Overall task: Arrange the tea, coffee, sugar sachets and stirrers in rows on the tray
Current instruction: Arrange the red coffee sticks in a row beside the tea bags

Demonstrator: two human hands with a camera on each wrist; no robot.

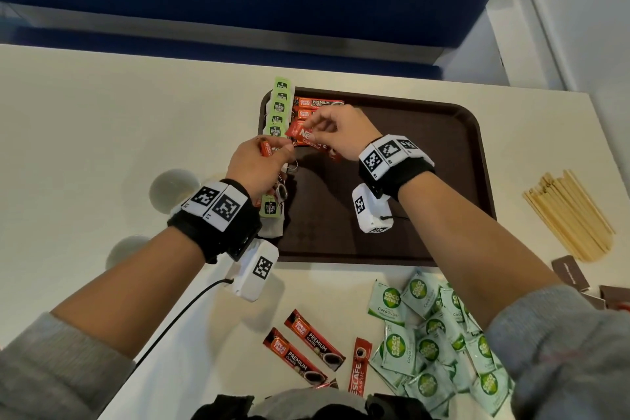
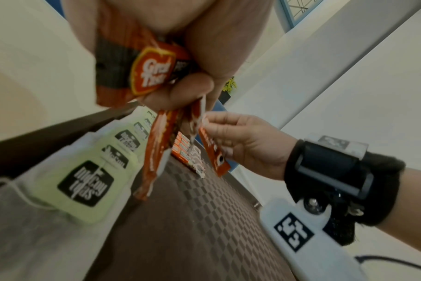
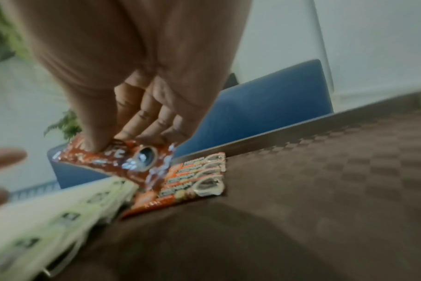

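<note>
A coffee stick [image 1: 304,135] is pinched by the right hand [image 1: 341,133]; a bunch of sticks [image 2: 142,76] is gripped by the left hand [image 1: 257,164].
Both are held above the tray [image 1: 443,181], near the tea bags [image 1: 280,106] laid along its left edge.

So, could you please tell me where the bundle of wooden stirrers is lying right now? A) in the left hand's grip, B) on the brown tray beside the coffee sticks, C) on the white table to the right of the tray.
C: the bundle of pale wooden stirrers lies on the white table, right of the brown plastic tray.
</note>
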